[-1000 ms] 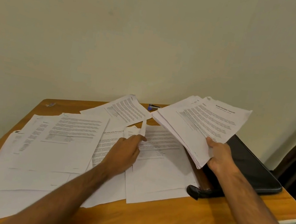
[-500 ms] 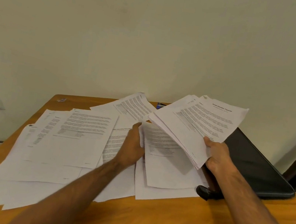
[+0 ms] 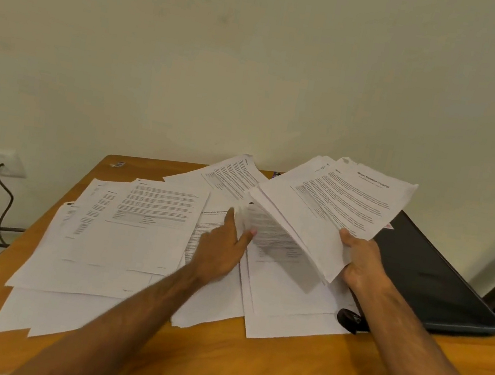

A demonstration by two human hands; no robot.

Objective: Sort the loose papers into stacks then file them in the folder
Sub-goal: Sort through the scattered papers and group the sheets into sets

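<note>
Loose printed papers (image 3: pixel 135 234) lie spread over the wooden table (image 3: pixel 213 357). My right hand (image 3: pixel 360 263) holds a fanned stack of papers (image 3: pixel 344 202) raised above the table's right half. My left hand (image 3: pixel 224 245) pinches the top edge of a single printed sheet (image 3: pixel 275 250) and lifts it up under that stack. A black folder (image 3: pixel 438 282) lies closed at the table's right side, partly behind the stack and my right arm.
A small black object (image 3: pixel 348 320) sits at the folder's near corner. A wall socket with a dark cable (image 3: pixel 2 190) is at the left. A small item (image 3: pixel 118 164) lies at the table's far left corner. The wall stands right behind the table.
My left hand took hold of one sheet from the table and raised it towards the stack in my right hand. The stack stayed almost still.
</note>
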